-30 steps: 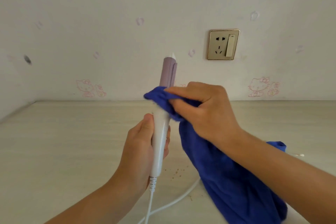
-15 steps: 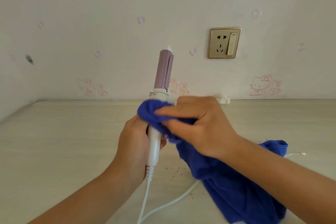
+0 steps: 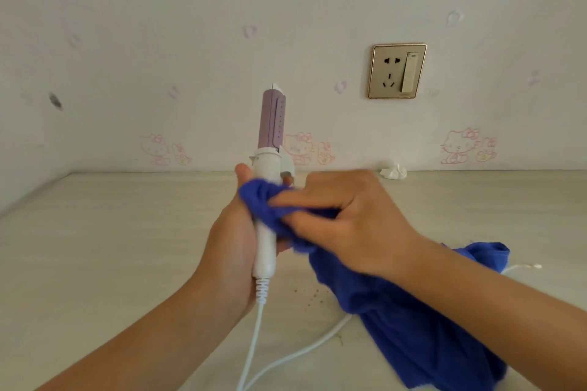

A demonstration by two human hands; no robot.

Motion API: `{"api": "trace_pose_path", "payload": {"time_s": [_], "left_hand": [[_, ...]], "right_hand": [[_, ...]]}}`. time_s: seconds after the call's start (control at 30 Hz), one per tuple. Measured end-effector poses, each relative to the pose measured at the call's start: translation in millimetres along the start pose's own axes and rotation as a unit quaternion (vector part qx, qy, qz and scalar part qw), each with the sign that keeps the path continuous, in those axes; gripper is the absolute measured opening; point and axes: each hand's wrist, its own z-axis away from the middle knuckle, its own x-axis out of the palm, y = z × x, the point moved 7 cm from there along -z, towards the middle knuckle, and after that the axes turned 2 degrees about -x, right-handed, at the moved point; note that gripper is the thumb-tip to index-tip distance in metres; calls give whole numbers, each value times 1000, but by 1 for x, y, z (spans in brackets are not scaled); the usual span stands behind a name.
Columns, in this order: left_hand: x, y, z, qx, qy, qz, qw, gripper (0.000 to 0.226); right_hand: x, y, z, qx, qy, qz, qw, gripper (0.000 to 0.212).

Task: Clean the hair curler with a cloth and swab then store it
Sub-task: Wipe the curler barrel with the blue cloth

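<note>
Smooth, faintly glossy white plastic on the handle of the hair curler (image 3: 272, 124), matt lilac on its barrel. Soft, fuzzy blue cloth (image 3: 397, 311). Matt, pale wood-grain tabletop (image 3: 111, 247). Satin gold-toned socket plate (image 3: 397, 70). Smooth white cord (image 3: 254, 333).

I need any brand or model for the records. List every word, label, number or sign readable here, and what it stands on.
No text here can be read.
The wall socket: tiny marks on its switch, too small to read.
The hair curler: no print on the side shown.
The cloth: plain, no label in view.
The cartoon cat drawings on the wall: pictures only, no words.
</note>
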Motion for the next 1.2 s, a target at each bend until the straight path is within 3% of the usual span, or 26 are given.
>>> {"api": "trace_pose_path", "payload": {"time_s": [0.1,0.23,0.3,0.4,0.5,0.57,0.67,0.87,0.93,1.1,1.2], "left_hand": [[3,1,1,37,-7,-48,998,43],[8,1,4,-24,-50,9,998,45],[5,3,4,-39,-38,17,998,50],[5,7,4,0,-38,30,999,42],[10,3,6,-15,-37,50,998,33],[11,0,6,-50,-48,66,995,32],[2,-2,5,-84,-32,50,995,50],[11,1,5,-24,-57,57,996,38],[13,-5,6,-44,-59,58,996,31],[-2,-5,3,-80,-19,55,995,51],[-2,-2,3,-37,0,35,999,44]], "right_hand": [[-21,8,-5,27,82,-25,996,23],[12,-5,11,-2,-27,-40,999,26],[17,-8,11,-15,-41,-22,999,25],[-3,-4,3,-14,47,36,998,26],[-8,-3,6,1,106,46,993,29],[7,-6,15,9,53,-10,999,28],[30,-17,21,-7,-71,-39,997,23],[-7,-3,5,19,80,22,996,26],[5,-3,12,25,53,-2,998,25],[30,-10,18,3,-106,-10,994,17],[14,-8,10,-11,-33,39,999,23]]}}
